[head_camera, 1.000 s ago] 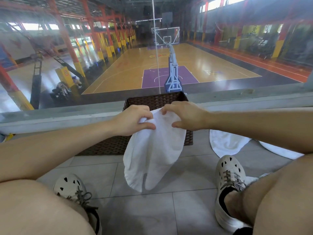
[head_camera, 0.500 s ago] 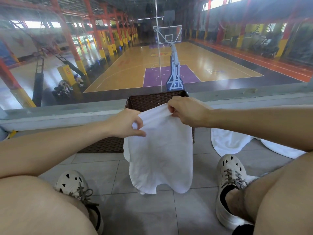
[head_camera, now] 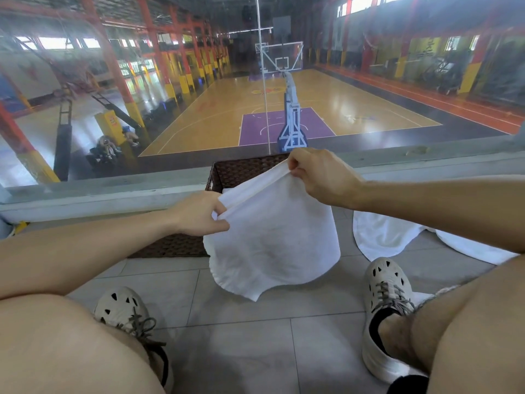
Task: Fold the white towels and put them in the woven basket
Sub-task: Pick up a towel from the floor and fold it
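A white towel point(head_camera: 272, 245) hangs doubled over in the air in front of the dark woven basket point(head_camera: 244, 172). My left hand point(head_camera: 199, 214) pinches its near upper corner. My right hand point(head_camera: 321, 174) pinches the far upper corner, higher and farther away. The top edge runs taut between them as two layers. The towel hides most of the basket, and something white shows inside the basket at its left inner wall. Another white towel point(head_camera: 380, 237) lies spread on the tiled floor to the right.
I sit on grey floor tiles point(head_camera: 241, 351) with both knees up and a pale shoe on each side point(head_camera: 125, 311) point(head_camera: 386, 285). A grey ledge point(head_camera: 99, 191) and a glass pane stand behind the basket, overlooking a basketball court.
My hands have drawn apart, the right one rising and going forward. The towel has spread from a narrow hanging bundle into a wide doubled sheet with a taut top edge.
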`<state>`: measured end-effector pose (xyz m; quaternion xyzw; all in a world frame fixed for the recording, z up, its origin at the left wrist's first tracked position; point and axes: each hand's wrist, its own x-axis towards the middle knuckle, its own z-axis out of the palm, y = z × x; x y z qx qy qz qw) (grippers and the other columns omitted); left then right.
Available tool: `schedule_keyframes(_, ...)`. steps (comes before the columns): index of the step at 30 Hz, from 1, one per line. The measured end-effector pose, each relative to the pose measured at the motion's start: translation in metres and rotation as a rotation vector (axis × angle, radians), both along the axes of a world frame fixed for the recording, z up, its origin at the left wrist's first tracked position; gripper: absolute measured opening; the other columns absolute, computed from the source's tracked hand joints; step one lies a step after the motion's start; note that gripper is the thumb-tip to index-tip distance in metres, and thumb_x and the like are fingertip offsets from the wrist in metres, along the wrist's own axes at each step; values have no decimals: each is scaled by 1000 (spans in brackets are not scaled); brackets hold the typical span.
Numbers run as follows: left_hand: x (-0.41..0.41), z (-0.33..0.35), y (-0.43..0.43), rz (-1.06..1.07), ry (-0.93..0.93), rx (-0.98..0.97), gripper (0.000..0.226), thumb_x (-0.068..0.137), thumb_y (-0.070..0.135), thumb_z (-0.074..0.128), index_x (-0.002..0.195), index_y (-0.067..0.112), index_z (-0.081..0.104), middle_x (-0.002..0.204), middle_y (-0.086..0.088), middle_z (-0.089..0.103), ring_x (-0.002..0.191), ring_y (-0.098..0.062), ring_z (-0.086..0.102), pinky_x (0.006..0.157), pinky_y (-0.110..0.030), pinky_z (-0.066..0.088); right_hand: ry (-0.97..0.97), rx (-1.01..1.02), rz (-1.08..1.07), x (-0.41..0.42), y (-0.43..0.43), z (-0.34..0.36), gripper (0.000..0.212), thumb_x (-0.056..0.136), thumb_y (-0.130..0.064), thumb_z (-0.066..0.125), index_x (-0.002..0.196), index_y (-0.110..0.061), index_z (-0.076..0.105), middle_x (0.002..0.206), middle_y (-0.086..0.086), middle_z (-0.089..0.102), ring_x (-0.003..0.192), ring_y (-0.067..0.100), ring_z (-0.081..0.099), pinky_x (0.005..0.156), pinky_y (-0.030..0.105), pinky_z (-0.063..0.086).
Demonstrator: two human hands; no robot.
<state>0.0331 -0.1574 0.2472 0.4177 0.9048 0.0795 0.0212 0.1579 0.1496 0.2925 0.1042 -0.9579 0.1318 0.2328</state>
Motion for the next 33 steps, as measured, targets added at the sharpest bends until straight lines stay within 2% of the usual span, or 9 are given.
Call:
schedule_keyframes(5, -10, 9, -11, 70, 14, 249, 57, 90, 50, 84, 60, 21, 45, 59, 5, 44, 60, -15, 43, 60, -32, 32, -53, -84, -187, 0, 21, -3, 11, 106, -12, 53, 103, -20, 47, 85, 9, 62, 72, 30, 55, 64, 44, 49)
schedule_keyframes(9, -10, 21, -21, 87, 61, 139, 27, 88, 40, 87, 85, 30, 62, 78, 10, 63, 75, -8, 56, 68, -36, 41, -153, 30, -255, 0, 30, -9, 19, 99, 1, 54, 102, -16, 45, 77, 6, 54, 64, 22, 48, 55, 40, 39)
schedule_keyframes(14, 4, 35, -10, 112, 94, 370, 19, 97, 34, 78, 96, 28, 61, 87, 9, 66, 83, -12, 61, 72, -32, 46, -432, 128, -373, -2, 30, -15, 33, 87, 8, 52, 111, -8, 37, 85, 13, 55, 70, 33, 54, 59, 40, 46)
schedule_keyframes(17, 14, 43, 1, 75, 104, 449, 18, 96, 35, 79, 96, 32, 61, 92, 13, 70, 90, -15, 65, 80, -38, 49, -583, 205, -357, -5, 23, -20, 45, 93, -10, 63, 131, -5, 39, 109, 19, 64, 89, 34, 60, 70, 40, 53)
schedule_keyframes(19, 22, 46, 9, 18, 98, 478, 18, 94, 32, 82, 95, 31, 65, 94, 13, 72, 93, -12, 66, 86, -39, 51, -561, 194, -271, -9, 13, -25, 77, 89, -43, 79, 145, -9, 38, 123, 15, 66, 102, 32, 61, 83, 41, 56)
schedule_keyframes(23, 34, 50, 26, -80, 64, 465, 16, 91, 26, 86, 95, 26, 70, 95, 13, 74, 96, -12, 68, 94, -37, 54, -574, -152, -76, -16, -27, -29, 126, 66, -86, 78, 162, -20, 31, 146, 3, 61, 129, 26, 61, 106, 45, 54)
schedule_keyframes(25, 38, 52, 33, -114, 31, 457, 14, 91, 20, 85, 98, 22, 73, 96, 12, 75, 99, -12, 70, 97, -31, 54, -592, -232, -27, -20, -45, -32, 102, 72, -78, 81, 152, -23, 49, 131, -3, 69, 120, 20, 66, 104, 40, 55)
schedule_keyframes(28, 37, 56, 30, -118, -42, 411, 27, 91, 15, 84, 114, 24, 73, 98, 21, 75, 104, -6, 71, 101, -21, 52, -504, -199, -37, -29, -56, -35, 31, 93, -51, 77, 103, -22, 74, 96, -7, 71, 95, 18, 68, 87, 37, 58)
schedule_keyframes(33, 22, 56, 7, 41, -45, 412, 36, 95, 18, 81, 125, 33, 67, 104, 15, 77, 109, 0, 70, 105, -37, 55, -404, -201, -37, -31, -56, -33, 20, 103, -36, 58, 104, -16, 54, 94, 2, 63, 86, 25, 63, 69, 41, 52)
